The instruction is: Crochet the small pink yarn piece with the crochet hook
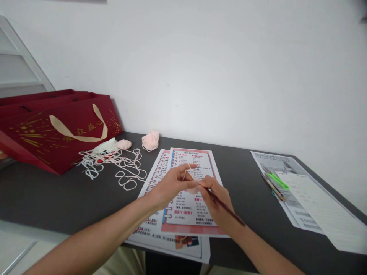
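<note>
My left hand (172,186) pinches a small pink crocheted piece (195,188), with pale yarn looped over its index finger. Meeting it from the right, my right hand (218,202) grips a thin dark crochet hook (226,208) whose tip is at the piece. Both hands hover over a printed pattern sheet (189,168) with pink borders on the dark table (57,194). Loose pale yarn (126,168) trails left across the table to small pink yarn balls (150,140).
A dark red gift bag (54,130) with a beige handle lies at the back left. Papers (312,198) lie at the right with green-handled snips (276,180) and a thin tool on them. A second sheet (172,244) overhangs the near table edge. A white wall stands behind.
</note>
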The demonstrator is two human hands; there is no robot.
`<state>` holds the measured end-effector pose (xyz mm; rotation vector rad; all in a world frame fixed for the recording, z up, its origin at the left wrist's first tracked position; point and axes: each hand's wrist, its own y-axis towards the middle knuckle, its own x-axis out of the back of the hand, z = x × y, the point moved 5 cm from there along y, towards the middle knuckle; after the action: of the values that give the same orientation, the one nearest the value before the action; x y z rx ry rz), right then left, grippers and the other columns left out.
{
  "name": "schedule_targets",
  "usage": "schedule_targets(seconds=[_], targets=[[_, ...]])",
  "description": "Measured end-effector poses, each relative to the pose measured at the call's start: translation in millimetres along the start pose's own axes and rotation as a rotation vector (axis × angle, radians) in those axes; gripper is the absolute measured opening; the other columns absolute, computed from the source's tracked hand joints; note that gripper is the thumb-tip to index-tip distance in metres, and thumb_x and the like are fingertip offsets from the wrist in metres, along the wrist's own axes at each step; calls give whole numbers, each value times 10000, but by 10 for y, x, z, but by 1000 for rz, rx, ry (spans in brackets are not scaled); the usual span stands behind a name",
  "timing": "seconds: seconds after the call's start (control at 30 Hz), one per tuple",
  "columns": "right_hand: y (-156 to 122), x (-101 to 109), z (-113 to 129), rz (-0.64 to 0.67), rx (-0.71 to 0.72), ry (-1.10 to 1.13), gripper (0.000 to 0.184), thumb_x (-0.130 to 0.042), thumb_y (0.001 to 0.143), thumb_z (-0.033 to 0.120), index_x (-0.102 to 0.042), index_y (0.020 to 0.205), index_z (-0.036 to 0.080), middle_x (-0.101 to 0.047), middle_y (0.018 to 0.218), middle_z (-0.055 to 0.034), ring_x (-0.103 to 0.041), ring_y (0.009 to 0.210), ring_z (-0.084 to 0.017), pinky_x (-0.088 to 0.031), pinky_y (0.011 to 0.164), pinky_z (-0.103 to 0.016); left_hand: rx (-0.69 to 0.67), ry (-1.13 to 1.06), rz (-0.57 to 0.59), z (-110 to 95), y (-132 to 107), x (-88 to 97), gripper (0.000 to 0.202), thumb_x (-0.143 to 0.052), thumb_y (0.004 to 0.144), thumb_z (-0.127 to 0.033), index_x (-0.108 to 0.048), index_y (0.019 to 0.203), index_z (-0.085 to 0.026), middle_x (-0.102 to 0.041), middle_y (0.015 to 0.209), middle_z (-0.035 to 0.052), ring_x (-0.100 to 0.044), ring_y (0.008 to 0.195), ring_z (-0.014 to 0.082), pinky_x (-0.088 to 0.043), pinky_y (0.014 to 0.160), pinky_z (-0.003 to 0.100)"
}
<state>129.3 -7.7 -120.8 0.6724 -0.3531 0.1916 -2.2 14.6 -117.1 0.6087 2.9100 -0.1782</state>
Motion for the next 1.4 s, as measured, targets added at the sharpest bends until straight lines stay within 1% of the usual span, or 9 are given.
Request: schedule_targets(seconds=[0.1,0.17,0.27,0.33,0.5,0.6,0.93,1.17,1.4], targets=[[-90,-84,200,-11,371,-513,148,-472,865,57,-502,797,186,-538,710,-40,-466,661,-173,-398,594,-309,37,-54,-28,37,1,-2,617,-726,697,-187,-502,1266,-103,-593,660,-42,-538,647,104,-385,726,275],[-120,-119,273,-37,482,-711,152,-488,846,32,-505,799,175,-540,690,-53,-445,650,-185,-395,587,-325,62,-100,-18,57,5,6,584,-732,690,-169,-536,1236,-106,-574,649,-50,-516,628,89,-372,707,260],[-124,-95,305,-45,522,-641,147,-497,844,29,-513,864,173,-551,741,-60,-452,669,-182,-407,585,-314,156,-208,79,92,8,7,523,-745,682,-164,-593,1180,-131,-569,685,-38,-511,632,79,-361,678,247],[-93,-33,259,-23,438,-376,158,-489,858,40,-509,905,190,-552,795,-49,-483,697,-165,-422,593,-290,198,-257,142,90,11,17,502,-753,682,-172,-610,1162,-135,-579,722,-22,-521,648,80,-360,670,244],[21,74,-88,-8,-162,359,82,-518,897,177,-514,827,220,-504,709,24,-454,582,-103,-364,527,-245,193,-233,141,22,37,111,501,-756,663,-154,-617,1144,-138,-587,711,-21,-515,616,78,-348,628,237],[42,92,-184,-13,-303,596,108,-554,884,225,-523,782,213,-469,624,48,-409,532,-91,-311,507,-245,167,-184,128,-29,45,152,514,-745,660,-140,-602,1154,-143,-578,694,-34,-508,612,79,-347,640,242],[32,231,-168,57,-275,470,38,-651,822,202,-622,810,223,-533,761,11,-441,609,-98,-321,539,-264,189,-76,260,-63,26,158,479,-722,677,-159,-618,1145,-156,-512,669,-43,-425,564,73,-296,551,236],[43,206,-200,103,-297,658,37,-648,825,253,-620,816,231,-498,660,31,-423,553,-101,-309,512,-267,209,-102,347,-60,15,159,495,-726,684,-156,-616,1166,-149,-503,686,-45,-400,564,54,-265,525,221],[81,295,-91,164,-242,439,39,-664,806,240,-638,789,217,-564,751,-16,-470,664,-138,-371,580,-295,224,-100,364,-67,7,159,457,-716,675,-157,-640,1125,-143,-485,645,-48,-387,548,64,-261,528,228]])
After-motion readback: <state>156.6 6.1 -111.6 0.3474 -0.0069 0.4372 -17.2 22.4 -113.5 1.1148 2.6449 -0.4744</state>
